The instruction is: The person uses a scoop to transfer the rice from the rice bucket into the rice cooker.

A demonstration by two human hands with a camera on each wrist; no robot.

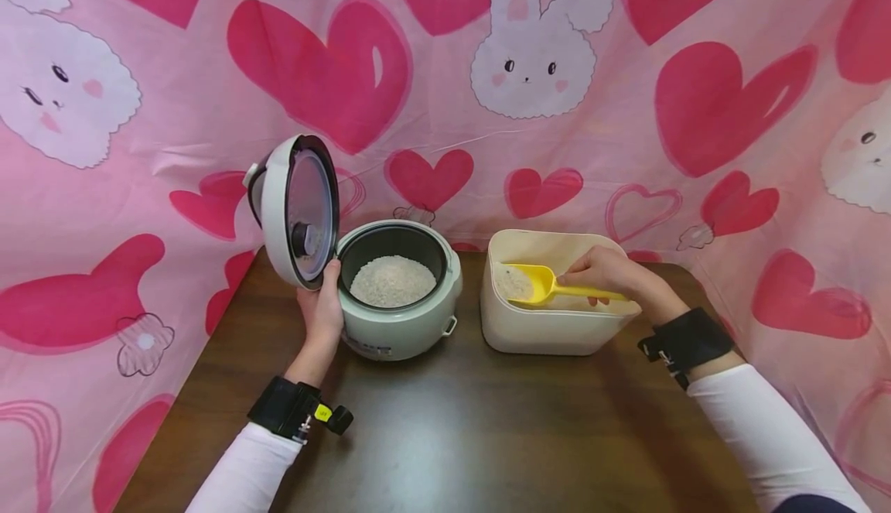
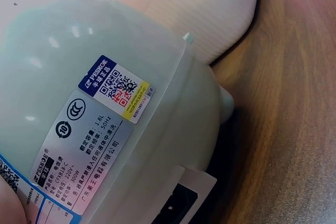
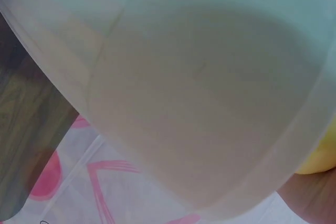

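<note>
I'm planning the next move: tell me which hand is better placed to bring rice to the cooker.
Probably the right hand: it grips the yellow scoop inside the bin, with rice at its front end. The left hand is at the raised lid.

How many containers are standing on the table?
2: the open rice cooker, left of centre, and the cream storage bin to its right. The table runs out of view, so others may be hidden.

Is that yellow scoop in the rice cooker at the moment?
No: the right hand holds the yellow scoop in the cream bin, which stands to the right of the rice cooker.
</note>
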